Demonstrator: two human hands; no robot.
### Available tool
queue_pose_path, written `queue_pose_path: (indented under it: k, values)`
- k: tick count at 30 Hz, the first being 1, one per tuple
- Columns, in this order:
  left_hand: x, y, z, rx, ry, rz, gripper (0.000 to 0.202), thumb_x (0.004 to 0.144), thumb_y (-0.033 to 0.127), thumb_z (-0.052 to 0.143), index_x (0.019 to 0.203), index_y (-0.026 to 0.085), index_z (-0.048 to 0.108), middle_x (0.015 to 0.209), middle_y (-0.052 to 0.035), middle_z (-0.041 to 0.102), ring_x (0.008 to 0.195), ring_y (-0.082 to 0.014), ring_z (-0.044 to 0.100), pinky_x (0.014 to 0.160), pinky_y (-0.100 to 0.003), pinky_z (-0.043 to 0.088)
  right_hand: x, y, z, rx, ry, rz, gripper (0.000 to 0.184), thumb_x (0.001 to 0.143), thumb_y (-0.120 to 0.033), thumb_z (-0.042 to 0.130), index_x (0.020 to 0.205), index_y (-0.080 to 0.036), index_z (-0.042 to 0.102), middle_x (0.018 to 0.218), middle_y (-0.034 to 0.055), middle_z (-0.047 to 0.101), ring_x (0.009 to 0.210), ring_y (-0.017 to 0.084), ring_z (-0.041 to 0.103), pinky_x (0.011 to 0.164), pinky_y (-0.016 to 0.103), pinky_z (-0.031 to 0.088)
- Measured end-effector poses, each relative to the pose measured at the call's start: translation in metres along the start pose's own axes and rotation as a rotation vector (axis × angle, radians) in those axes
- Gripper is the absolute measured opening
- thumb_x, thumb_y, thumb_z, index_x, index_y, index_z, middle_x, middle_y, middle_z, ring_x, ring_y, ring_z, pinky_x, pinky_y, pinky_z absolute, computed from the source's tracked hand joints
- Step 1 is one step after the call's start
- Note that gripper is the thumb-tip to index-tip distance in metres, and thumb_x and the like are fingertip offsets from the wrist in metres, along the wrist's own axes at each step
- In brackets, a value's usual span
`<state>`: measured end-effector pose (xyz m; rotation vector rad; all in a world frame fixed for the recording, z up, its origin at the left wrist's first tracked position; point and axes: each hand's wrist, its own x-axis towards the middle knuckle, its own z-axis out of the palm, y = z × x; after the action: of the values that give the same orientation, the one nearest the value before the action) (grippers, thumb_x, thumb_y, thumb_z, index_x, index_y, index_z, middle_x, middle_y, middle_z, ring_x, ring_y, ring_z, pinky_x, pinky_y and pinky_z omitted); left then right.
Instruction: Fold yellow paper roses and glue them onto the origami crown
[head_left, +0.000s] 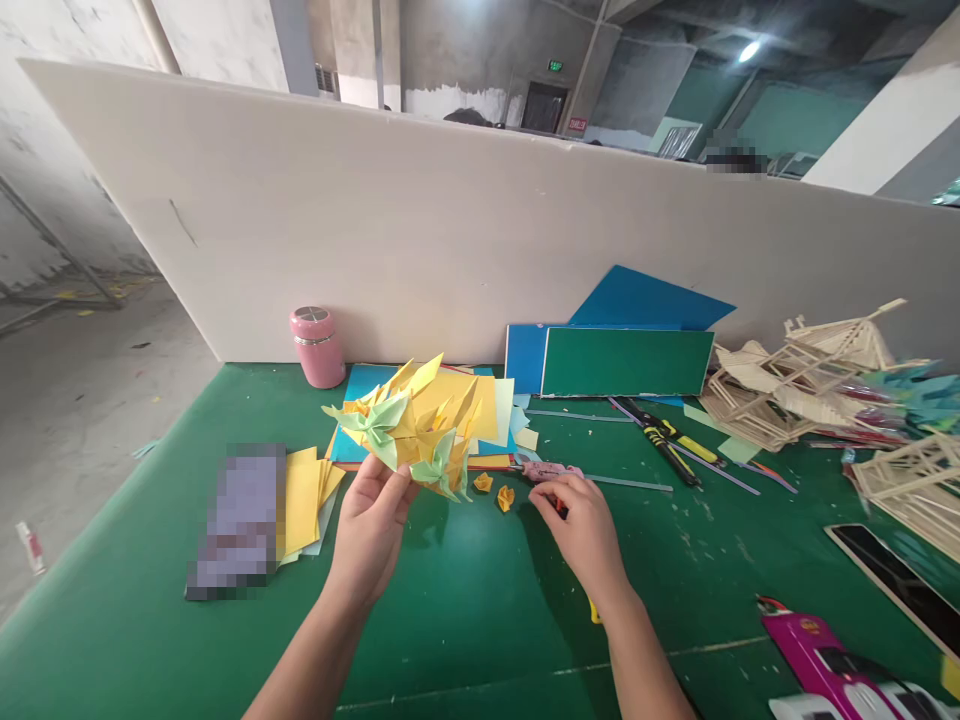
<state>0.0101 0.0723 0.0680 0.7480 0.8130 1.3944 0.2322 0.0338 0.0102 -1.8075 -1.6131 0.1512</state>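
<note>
Above the table, my left hand (373,515) is closed on an origami piece (401,440) of yellow and pale green folded paper with pointed tips. My right hand (581,525) hovers to the right of it, thumb and fingers pinched together; what they hold, if anything, I cannot make out. Two small orange folded paper pieces (505,498) lie on the green table between my hands. Just beyond my right fingers rests a pink glue gun (551,470), partly covered by that hand, with a long translucent stick (630,484) reaching out to its right.
Yellow and blue paper sheets (487,400) lie behind the origami. A pink flask (319,350) stands back left, near a blurred purple item (240,520). Cutters (667,445), wooden stick models (795,385), a phone (896,580) and a magenta tool (817,650) are rightward. A white board (450,230) closes the back.
</note>
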Motion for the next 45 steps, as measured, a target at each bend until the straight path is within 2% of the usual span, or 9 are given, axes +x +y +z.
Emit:
queue_pose_path:
  k: [8, 18, 24, 28, 29, 32, 35, 40, 45]
  values:
    - [0.0, 0.0, 0.0, 0.001, -0.01, -0.004, 0.033, 0.068, 0.032, 0.075, 0.1, 0.024, 0.069, 0.104, -0.0033, 0.073, 0.1, -0.0204, 0.065, 0.083, -0.028, 0.053, 0.007, -0.016, 0.014, -0.175, -0.071, -0.028, 0.02, 0.084, -0.021, 0.056, 0.074, -0.018, 0.072, 0.073, 0.0089, 0.065, 0.076, 0.027, 0.058, 0.067, 0.037, 0.044]
    - [-0.001, -0.001, 0.0, 0.045, -0.035, -0.024, 0.035, 0.07, 0.032, 0.073, 0.103, 0.024, 0.067, 0.11, -0.0039, 0.071, 0.106, -0.0225, 0.063, 0.084, -0.03, 0.053, 0.008, -0.015, 0.019, -0.167, -0.071, -0.021, 0.014, 0.079, -0.021, 0.061, 0.068, -0.017, 0.07, 0.071, 0.0084, 0.066, 0.071, 0.026, 0.06, 0.063, 0.036, 0.044]
    - [-0.002, -0.002, 0.0, 0.057, -0.061, -0.037, 0.036, 0.072, 0.032, 0.071, 0.106, 0.023, 0.065, 0.114, -0.0048, 0.07, 0.108, -0.0229, 0.062, 0.085, -0.03, 0.052, 0.01, -0.016, 0.024, -0.132, -0.073, -0.044, 0.017, 0.076, -0.017, 0.06, 0.059, -0.019, 0.063, 0.068, 0.006, 0.064, 0.066, 0.023, 0.059, 0.056, 0.032, 0.042]
    - [-0.004, -0.001, 0.001, 0.063, -0.053, -0.034, 0.036, 0.073, 0.032, 0.071, 0.108, 0.025, 0.065, 0.114, -0.0035, 0.07, 0.107, -0.0221, 0.062, 0.085, -0.03, 0.052, 0.011, -0.023, 0.014, -0.101, -0.055, -0.078, 0.017, 0.076, -0.015, 0.058, 0.059, -0.019, 0.058, 0.064, 0.0032, 0.06, 0.062, 0.02, 0.056, 0.054, 0.029, 0.04]
    - [-0.004, -0.001, 0.002, 0.069, -0.05, -0.033, 0.036, 0.073, 0.032, 0.07, 0.108, 0.025, 0.065, 0.114, -0.0033, 0.07, 0.107, -0.022, 0.062, 0.085, -0.029, 0.052, 0.011, -0.027, 0.008, -0.087, -0.03, -0.095, 0.016, 0.077, -0.016, 0.057, 0.062, -0.019, 0.058, 0.064, 0.0028, 0.058, 0.063, 0.019, 0.055, 0.054, 0.029, 0.04]
    - [-0.005, -0.002, 0.002, 0.085, -0.063, -0.031, 0.034, 0.074, 0.032, 0.069, 0.107, 0.024, 0.066, 0.112, -0.0037, 0.07, 0.107, -0.0223, 0.063, 0.086, -0.03, 0.052, 0.012, -0.048, -0.012, 0.017, 0.182, -0.227, 0.015, 0.082, -0.018, 0.054, 0.069, -0.019, 0.058, 0.061, 0.0006, 0.053, 0.061, 0.017, 0.052, 0.055, 0.028, 0.04]
    - [-0.005, -0.003, 0.003, 0.106, -0.076, -0.038, 0.033, 0.075, 0.032, 0.068, 0.106, 0.023, 0.066, 0.11, -0.0044, 0.071, 0.106, -0.0227, 0.063, 0.087, -0.031, 0.051, 0.016, -0.076, -0.026, 0.103, 0.374, -0.39, 0.011, 0.083, -0.015, 0.056, 0.074, -0.02, 0.059, 0.064, 0.0009, 0.057, 0.062, 0.015, 0.052, 0.056, 0.027, 0.04]
    - [-0.007, -0.003, 0.004, 0.144, -0.1, -0.045, 0.033, 0.075, 0.033, 0.068, 0.106, 0.021, 0.066, 0.113, -0.006, 0.07, 0.11, -0.0239, 0.06, 0.09, -0.032, 0.049, 0.028, -0.109, -0.021, 0.1, 0.412, -0.608, 0.009, 0.084, -0.013, 0.058, 0.077, -0.019, 0.059, 0.065, 0.0016, 0.061, 0.061, 0.014, 0.051, 0.059, 0.028, 0.042]
    - [-0.01, -0.004, 0.006, 0.147, -0.122, -0.038, 0.033, 0.074, 0.033, 0.069, 0.104, 0.021, 0.067, 0.114, -0.0075, 0.069, 0.112, -0.0252, 0.06, 0.096, -0.035, 0.046, 0.036, -0.114, -0.011, -0.007, 0.35, -0.72, 0.011, 0.086, -0.014, 0.056, 0.077, -0.018, 0.061, 0.065, 0.0025, 0.062, 0.064, 0.016, 0.051, 0.062, 0.028, 0.042]
